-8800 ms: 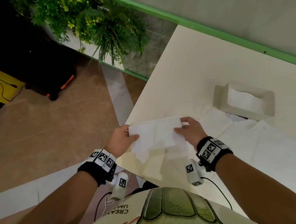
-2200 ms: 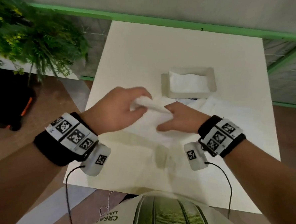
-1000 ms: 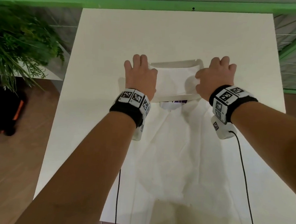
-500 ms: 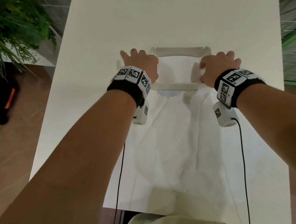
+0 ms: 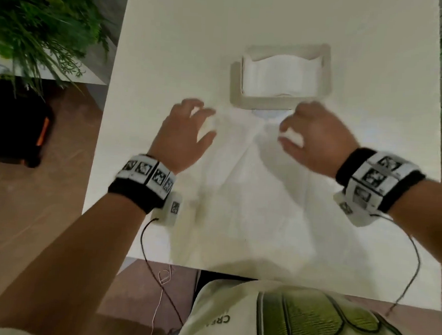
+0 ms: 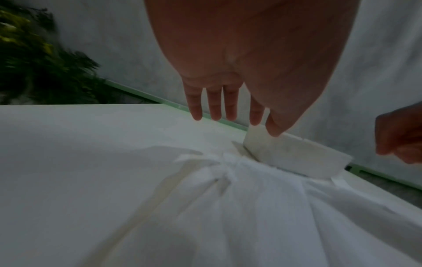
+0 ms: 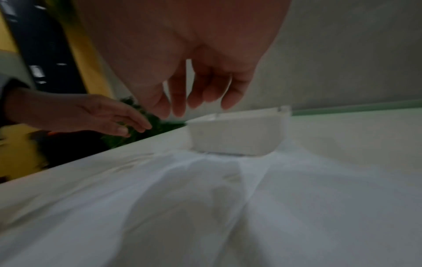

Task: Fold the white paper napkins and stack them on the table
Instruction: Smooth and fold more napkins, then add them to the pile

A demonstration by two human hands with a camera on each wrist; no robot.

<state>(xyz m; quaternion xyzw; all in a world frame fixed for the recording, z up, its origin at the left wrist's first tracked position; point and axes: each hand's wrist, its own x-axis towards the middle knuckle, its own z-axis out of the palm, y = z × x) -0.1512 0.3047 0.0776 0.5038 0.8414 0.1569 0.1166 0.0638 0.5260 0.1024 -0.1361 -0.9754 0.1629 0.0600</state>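
Note:
A pile of loose white paper napkins (image 5: 252, 195) lies spread and creased on the white table (image 5: 183, 48), reaching to its near edge. Behind it stands a white napkin holder (image 5: 233, 90) with folded napkins (image 5: 277, 75) inside. My left hand (image 5: 207, 123) hovers over the pile's far left corner, fingers spread and holding nothing. My right hand (image 5: 288, 134) hovers over the far right part, just in front of the holder, fingers loosely bent and empty. In the wrist views the left hand (image 6: 246, 122) and the right hand (image 7: 182, 108) hang above the napkins (image 6: 251, 207) (image 7: 228, 207).
A green plant (image 5: 34, 21) stands left of the table over a brown floor. A dark object with an orange strip (image 5: 18, 129) sits on the floor at the left. Wrist-camera cables (image 5: 154, 264) hang past the table's near edge.
Both hands have let go of the holder's sides and drawn back toward me. They now hover over the far edge of the loose napkins.

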